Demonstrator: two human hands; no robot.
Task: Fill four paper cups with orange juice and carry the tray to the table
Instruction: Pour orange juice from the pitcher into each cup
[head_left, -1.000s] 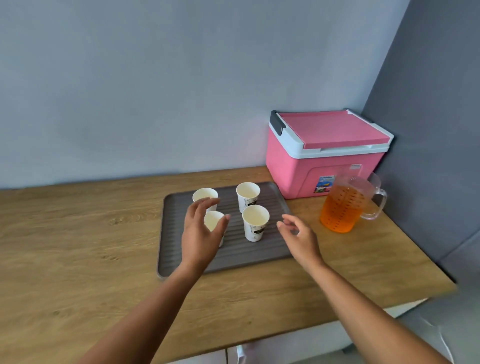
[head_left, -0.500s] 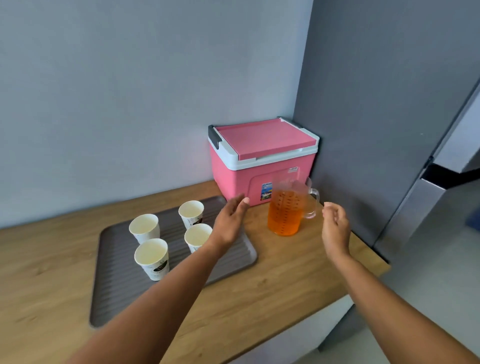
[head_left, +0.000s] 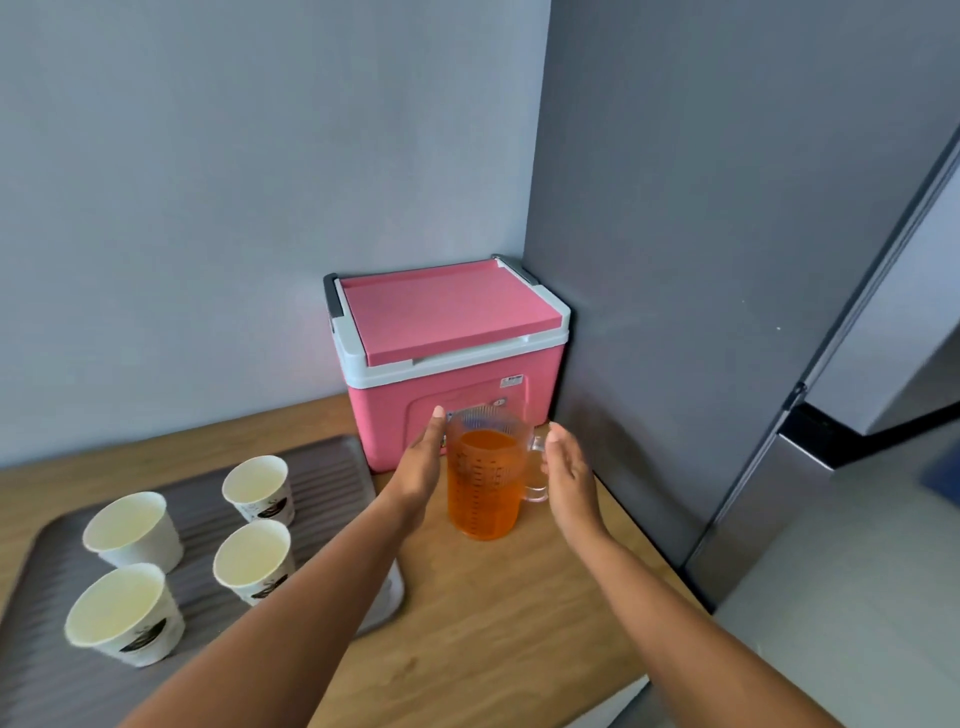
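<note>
A clear plastic jug (head_left: 485, 483) of orange juice stands on the wooden counter, its handle to the right. My left hand (head_left: 422, 467) is open just left of the jug, fingers straight. My right hand (head_left: 569, 467) is open just right of it, beside the handle. Whether either hand touches the jug I cannot tell. Several white paper cups stand upright on a grey ribbed tray (head_left: 322, 467) at the left: one at the back (head_left: 258, 486), one at the left (head_left: 132, 527), one near my forearm (head_left: 253, 558), one nearest me (head_left: 122, 613). They hold no orange juice.
A pink cooler box (head_left: 447, 332) with a white rim stands shut right behind the jug, against the wall. A tall grey panel (head_left: 701, 260) bounds the counter (head_left: 493, 623) on the right. The counter's front edge runs at lower right, with floor beyond.
The view has swung right, from the tray towards the jug. Both hands have left the cups and moved right, ending on either side of the jug.
</note>
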